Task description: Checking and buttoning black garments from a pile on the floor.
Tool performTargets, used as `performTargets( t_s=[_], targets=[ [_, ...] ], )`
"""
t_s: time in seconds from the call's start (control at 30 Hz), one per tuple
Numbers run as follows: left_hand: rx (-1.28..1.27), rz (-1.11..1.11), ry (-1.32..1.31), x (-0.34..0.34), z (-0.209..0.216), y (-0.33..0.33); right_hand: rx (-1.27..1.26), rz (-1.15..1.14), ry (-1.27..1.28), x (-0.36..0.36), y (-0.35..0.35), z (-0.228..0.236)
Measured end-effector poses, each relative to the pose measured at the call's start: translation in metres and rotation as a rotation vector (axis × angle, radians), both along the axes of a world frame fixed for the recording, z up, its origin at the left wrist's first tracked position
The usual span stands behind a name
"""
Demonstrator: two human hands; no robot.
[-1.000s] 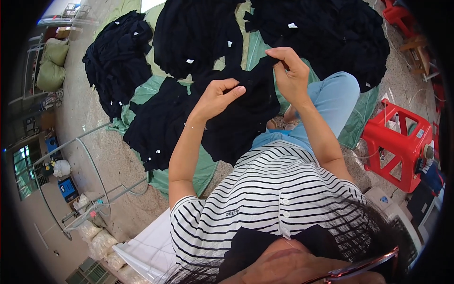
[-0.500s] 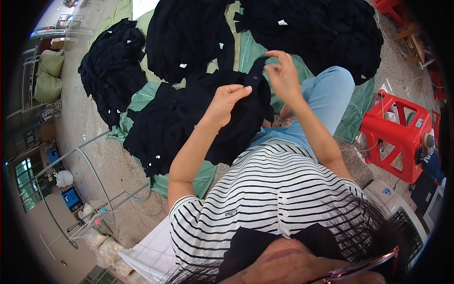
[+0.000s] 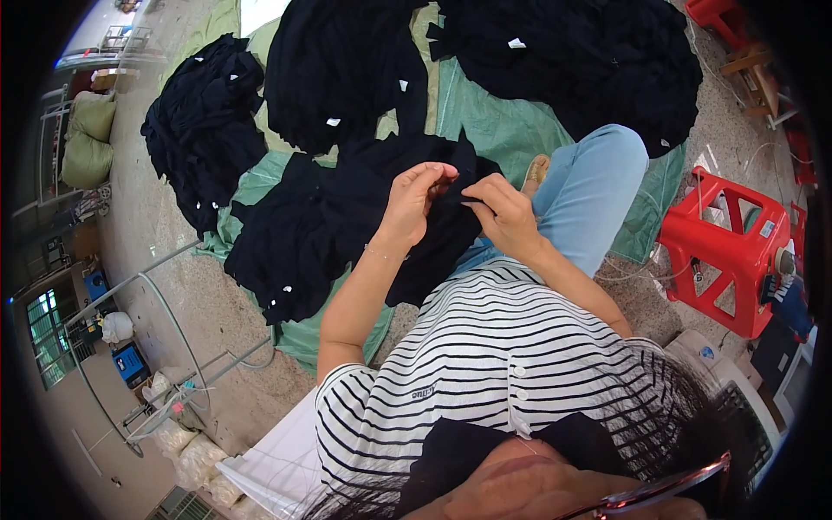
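A dark navy garment (image 3: 442,247) lies across my lap, with a fold of it raised between my hands. My left hand (image 3: 409,204) pinches the cloth between thumb and fingers. Close on its right, my right hand (image 3: 507,217) has its fingertips pressed together on the same garment. No button can be made out on the raised part at this moment. Just left of the held cloth spreads a heap of similar dark garments (image 3: 303,199), a few small white tags showing on it. Where one piece stops and another starts is hard to tell.
Beyond my hands are more heaps of dark clothing (image 3: 347,69), (image 3: 589,61) being the far-right clothing heap. They rest on a green tarp (image 3: 485,100). A red plastic stool (image 3: 732,247) stands at right, a grey metal-tube frame (image 3: 169,260) at left.
Both hands have moved; the right came down and inward, closer to the left. The buttoned edge of the garment held up before is now lowered and turned, its button out of sight.
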State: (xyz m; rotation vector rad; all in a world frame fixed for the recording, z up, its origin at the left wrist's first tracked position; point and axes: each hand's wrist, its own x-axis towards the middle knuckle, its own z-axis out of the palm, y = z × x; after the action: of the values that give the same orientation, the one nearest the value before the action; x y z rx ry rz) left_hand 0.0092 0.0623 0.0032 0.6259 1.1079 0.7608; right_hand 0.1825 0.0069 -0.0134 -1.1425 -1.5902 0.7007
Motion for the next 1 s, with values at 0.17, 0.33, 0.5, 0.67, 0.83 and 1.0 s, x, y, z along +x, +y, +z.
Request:
performTargets(
  t_s=[0.17, 0.33, 0.5, 0.67, 0.83, 1.0],
  targets=[
    [-0.335, -0.231, 0.225, 0.001, -0.016, -0.007, 0.070, 0.035, -0.173, 0.002, -0.016, 0.008],
    [-0.274, -0.638, 0.309, -0.012, -0.025, -0.010, -0.140, 0.162, -0.107, 0.006, -0.024, 0.010],
    [-0.125, -0.417, 0.209, -0.006, -0.026, -0.003, -0.674, 0.163, -0.004, 0.020, -0.029, 0.014],
    [-0.082, -0.133, 0.025, 0.019, -0.010, 0.001, -0.445, 0.206, 0.065, 0.022, -0.029, 0.013],
    [-0.006, -0.069, 0.069, 0.029, 0.007, -0.011, -0.315, -0.021, -0.061, 0.031, -0.027, 0.016],
    [0.140, -0.030, 0.207, 0.030, 0.006, -0.018, -0.172, -0.005, -0.233, 0.031, -0.027, 0.020]
  ],
)
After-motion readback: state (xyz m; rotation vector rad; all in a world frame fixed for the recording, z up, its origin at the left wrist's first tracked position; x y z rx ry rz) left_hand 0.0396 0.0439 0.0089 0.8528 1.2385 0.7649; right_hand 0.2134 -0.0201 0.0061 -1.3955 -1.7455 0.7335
